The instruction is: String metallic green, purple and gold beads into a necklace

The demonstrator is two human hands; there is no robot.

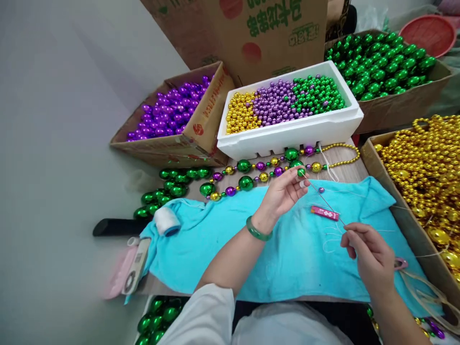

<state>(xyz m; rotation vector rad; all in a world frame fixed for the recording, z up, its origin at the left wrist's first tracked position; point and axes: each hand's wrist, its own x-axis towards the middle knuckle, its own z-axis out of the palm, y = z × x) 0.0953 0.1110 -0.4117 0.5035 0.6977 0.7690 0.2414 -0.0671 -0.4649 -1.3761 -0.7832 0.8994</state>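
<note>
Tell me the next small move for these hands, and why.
Probably ease the needle through the green bead: the left hand pinches that bead at one end of the needle, while the right hand grips the other end, so a slight push looks natural. Whether it is already through is too small to tell.

Your table (pixel 350 172) shows bare wood grain beyond the towel (pixel 212 244), which lies spread over most of the side nearest you. Along the towel's far edge you have a bead string (pixel 246 183), doubled back. Behind it stands the white box (pixel 287 134); green beads (pixel 178 190) lie left.
</note>
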